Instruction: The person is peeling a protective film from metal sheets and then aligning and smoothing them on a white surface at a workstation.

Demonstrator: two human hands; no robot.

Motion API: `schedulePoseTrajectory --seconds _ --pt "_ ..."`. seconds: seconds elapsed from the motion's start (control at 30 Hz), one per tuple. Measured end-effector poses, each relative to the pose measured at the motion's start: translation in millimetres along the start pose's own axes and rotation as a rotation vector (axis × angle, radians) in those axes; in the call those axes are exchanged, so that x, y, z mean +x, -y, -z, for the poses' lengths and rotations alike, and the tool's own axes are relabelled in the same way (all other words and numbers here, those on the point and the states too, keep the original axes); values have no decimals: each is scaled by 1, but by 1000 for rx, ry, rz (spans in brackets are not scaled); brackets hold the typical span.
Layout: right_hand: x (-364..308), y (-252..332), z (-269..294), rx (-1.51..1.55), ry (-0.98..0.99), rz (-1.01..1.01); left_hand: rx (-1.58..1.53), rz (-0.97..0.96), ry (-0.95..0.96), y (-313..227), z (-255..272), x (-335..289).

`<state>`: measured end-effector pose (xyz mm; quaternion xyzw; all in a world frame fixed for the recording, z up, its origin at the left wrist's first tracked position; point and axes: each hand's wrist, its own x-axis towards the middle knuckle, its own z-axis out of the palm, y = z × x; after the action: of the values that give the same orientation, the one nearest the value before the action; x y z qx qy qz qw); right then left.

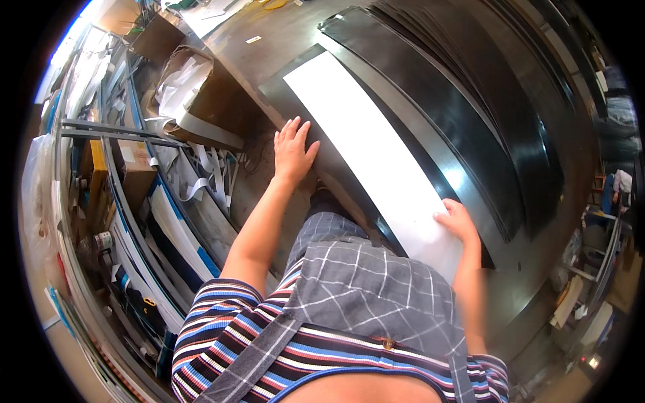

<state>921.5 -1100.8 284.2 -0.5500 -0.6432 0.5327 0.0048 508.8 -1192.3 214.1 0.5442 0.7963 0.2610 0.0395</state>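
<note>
The left hand is lying flat, fingers spread open, on the near edge of the dark sheet on the table. The white strip is lying along that sheet; the right hand is pressing its near end, grip loosely curled.

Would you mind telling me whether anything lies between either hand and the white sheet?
Nothing visible does. The right hand already rests on the white sheet near its close end, and the left hand lies flat beside its left edge on the dark panel underneath.
</note>
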Motion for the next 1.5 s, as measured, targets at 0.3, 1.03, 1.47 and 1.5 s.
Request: schedulePoseTrajectory --seconds 0.3,1.03,1.47,1.5 --pt "5 23 -23 -137 -84 71 -33 -30 -32 -2 -2 3" --pt "11 18 -25 -138 -67 105 -27 -53 -49 6 -10 3" --pt "13 5 -18 -189 -81 93 -16 -35 -62 0 -12 13" --pt "13 4 -18 -195 -89 93 -28 -34 -69 4 -12 20"
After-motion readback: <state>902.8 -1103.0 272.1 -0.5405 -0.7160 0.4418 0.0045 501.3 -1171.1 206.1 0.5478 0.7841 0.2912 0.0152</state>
